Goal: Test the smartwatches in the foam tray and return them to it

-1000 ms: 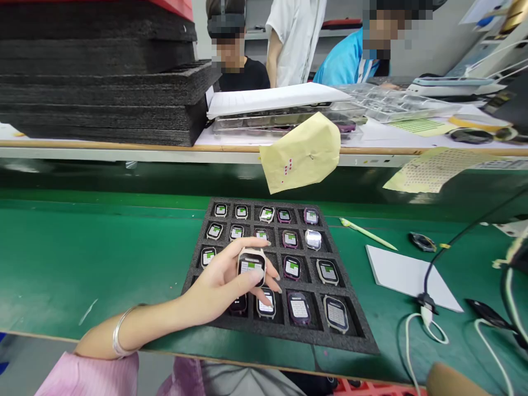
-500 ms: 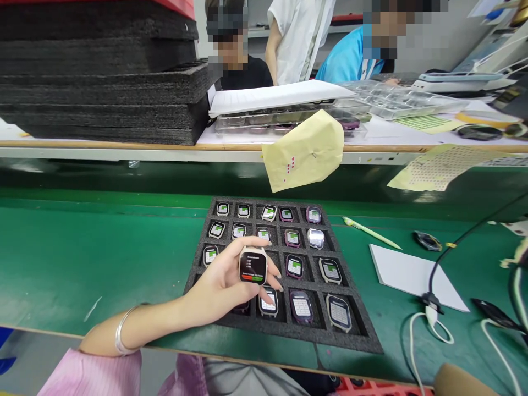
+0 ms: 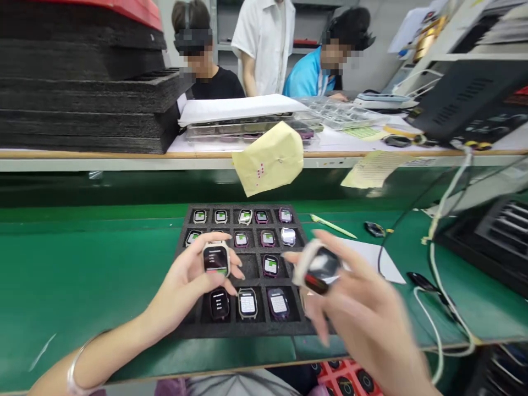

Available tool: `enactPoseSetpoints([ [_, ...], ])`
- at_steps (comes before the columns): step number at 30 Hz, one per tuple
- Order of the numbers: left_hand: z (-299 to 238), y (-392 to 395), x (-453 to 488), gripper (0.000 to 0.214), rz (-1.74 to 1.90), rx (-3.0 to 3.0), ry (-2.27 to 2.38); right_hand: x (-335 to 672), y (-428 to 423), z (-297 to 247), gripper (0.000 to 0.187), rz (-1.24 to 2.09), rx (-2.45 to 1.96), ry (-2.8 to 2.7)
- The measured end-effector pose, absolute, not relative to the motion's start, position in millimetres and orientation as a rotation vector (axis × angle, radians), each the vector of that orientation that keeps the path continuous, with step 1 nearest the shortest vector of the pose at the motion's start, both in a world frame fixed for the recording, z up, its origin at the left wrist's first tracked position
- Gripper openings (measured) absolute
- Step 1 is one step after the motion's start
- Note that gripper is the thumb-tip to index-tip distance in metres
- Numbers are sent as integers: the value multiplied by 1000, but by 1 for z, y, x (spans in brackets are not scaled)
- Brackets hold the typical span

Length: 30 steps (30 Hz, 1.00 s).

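Left hand (image 3: 187, 278): my thumb and fingers clamp a pale-framed watch (image 3: 216, 260), lit screen facing up, over the foam tray's (image 3: 231, 330) 9 o'clock side. Right hand (image 3: 363, 302): motion-blurred, pinching a second watch (image 3: 322, 269) at 3 o'clock. Tray compartments hold further watches (image 3: 247, 303). From tray centre: green pen (image 3: 333, 225), 2 o'clock; yellow paper (image 3: 272, 159), 12 o'clock.

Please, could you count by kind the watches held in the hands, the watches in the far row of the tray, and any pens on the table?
Held watches, one each in left hand and right hand: 2
Far-row watches in the black tray: 5
Pen: 1
Total: 8
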<state>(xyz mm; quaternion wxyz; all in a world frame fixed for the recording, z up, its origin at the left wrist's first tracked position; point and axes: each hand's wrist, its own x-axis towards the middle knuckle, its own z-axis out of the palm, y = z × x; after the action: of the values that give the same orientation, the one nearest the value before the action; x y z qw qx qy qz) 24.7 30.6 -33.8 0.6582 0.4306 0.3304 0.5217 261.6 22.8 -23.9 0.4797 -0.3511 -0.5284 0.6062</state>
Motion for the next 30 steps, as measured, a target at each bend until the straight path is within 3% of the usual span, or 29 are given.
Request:
enactPoseSetpoints([
  [2, -30, 31, 24, 40, 1200, 958, 801, 254, 33, -33, 56, 1521, -826, -1264],
  [16, -27, 29, 23, 38, 1173, 993, 841, 241, 38, -50, 23, 1503, -820, -1414],
  [23, -31, 30, 21, 42, 1155, 1003, 791, 245, 39, -45, 53, 1658, -716, -1471],
  [30, -39, 31, 23, 47, 1133, 1050, 718, 243, 40, -46, 44, 1564, -792, -1483],
])
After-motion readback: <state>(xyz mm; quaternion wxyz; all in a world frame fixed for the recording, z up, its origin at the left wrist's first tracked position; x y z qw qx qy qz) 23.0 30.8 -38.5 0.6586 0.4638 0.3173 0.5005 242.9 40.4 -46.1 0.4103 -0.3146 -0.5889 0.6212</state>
